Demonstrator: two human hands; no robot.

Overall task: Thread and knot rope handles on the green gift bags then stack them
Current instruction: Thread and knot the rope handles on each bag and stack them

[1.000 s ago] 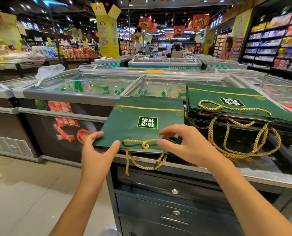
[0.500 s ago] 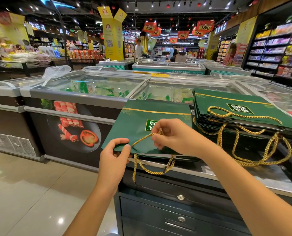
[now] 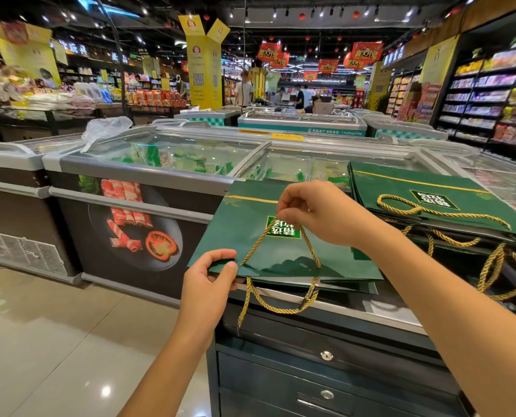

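At counter (image 3: 380, 314) edge: green bag (image 3: 241, 236) flat, mouth toward person.
L grip (image 3: 210, 281): pinching bag's near-left corner.
R grip (image 3: 320, 215): fingers closed on gold rope (image 3: 312, 249), raised over bag.
Done: both handles look threaded; knots, can't tell.
Left: prob. check knots, then move bag onto stack (image 3: 401, 188) just right.

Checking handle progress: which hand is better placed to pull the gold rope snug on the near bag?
Probably the right hand: it pinches the gold rope above the green bag, while the left hand grips the bag's near corner, steadying it.
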